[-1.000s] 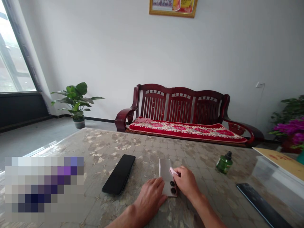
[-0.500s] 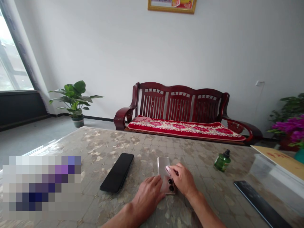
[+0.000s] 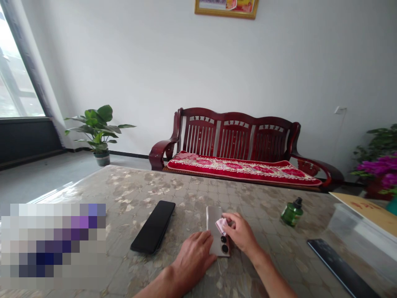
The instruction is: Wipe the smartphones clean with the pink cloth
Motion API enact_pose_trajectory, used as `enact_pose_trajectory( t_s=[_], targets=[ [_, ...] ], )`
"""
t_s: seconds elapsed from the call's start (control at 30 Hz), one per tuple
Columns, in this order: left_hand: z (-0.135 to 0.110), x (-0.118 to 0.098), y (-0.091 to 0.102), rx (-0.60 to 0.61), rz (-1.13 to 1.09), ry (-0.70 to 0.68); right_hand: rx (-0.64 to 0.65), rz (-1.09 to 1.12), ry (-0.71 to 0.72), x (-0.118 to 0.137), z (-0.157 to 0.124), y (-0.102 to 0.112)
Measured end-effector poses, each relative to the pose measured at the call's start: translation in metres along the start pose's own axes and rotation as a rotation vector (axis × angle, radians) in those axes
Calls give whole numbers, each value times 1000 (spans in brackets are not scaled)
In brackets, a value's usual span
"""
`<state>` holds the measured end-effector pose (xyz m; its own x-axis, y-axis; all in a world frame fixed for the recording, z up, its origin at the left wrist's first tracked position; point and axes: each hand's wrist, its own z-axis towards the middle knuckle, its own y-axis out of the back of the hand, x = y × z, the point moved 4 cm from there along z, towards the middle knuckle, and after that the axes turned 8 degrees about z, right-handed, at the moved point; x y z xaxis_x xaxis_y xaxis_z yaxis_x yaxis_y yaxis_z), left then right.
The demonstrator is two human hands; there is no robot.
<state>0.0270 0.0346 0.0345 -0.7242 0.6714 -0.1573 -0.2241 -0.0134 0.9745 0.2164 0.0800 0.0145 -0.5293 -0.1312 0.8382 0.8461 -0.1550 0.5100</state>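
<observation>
While the left hand [image 3: 194,255] lies flat on the near left edge of the light phone [image 3: 213,218], fingers extended and pressing down rather than curled round it, the right hand [image 3: 241,236] pinches a small pink cloth [image 3: 221,226] between thumb and fingers, closed on it. Cloth touches the phone's back, just above the two round camera lenses. Phone lies face down on the patterned worktop [image 3: 124,190], near centre, long side running away from the person, between both hands.

Black phone [image 3: 153,227] lies flat to the left, near but apart from the left hand. Green bottle [image 3: 292,212] with dark cap stands upright to the right, well apart from the right hand. Dark flat device [image 3: 341,267] at near right edge; can't tell what kind. Red wooden bench [image 3: 235,142] with red cushion against the far wall, potted plant [image 3: 98,128] on the floor at left.
</observation>
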Motion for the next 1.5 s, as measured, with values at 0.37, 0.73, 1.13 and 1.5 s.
enact_pose_trajectory(
  t_s=[0.37, 0.73, 1.13, 1.5],
  targets=[
    [-2, 1, -3, -20, 0, -9, 85, -46, -77, 0, 5, -7],
    [-2, 0, -3, -33, 16, -7, -121, -257, 201, 20, -3, -8],
    [-2, 0, -1, -49, 27, -39, 12, -243, 212, 20, -1, -17],
    [-1, 2, -5, -36, 5, -18, 62, -297, 317, 26, -1, -15]
  ],
)
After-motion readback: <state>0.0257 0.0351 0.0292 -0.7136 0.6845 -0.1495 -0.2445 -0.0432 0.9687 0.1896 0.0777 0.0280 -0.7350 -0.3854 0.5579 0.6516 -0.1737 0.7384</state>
